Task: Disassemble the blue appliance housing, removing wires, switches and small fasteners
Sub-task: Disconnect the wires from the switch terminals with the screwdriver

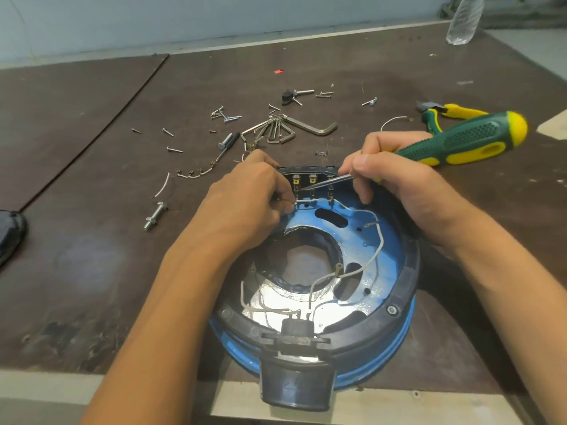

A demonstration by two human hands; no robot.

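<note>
The round blue appliance housing (380, 240) with a black rim lies open side up at the table's near edge. A black switch block (311, 185) with metal terminals sits at its far side. White wires (379, 237) loop across the inside. My left hand (245, 197) pinches a white wire at the left terminal. My right hand (395, 182) grips a green and yellow screwdriver (460, 139), whose tip touches the left terminal of the switch block.
Loose screws (225, 115), a bunch of hex keys (285, 128), a bolt (155, 215), cut wire pieces (190, 174) and a small black part (287, 97) lie beyond the housing. Green-yellow pliers (441, 113) lie at the right, a plastic bottle (463, 19) at the far right.
</note>
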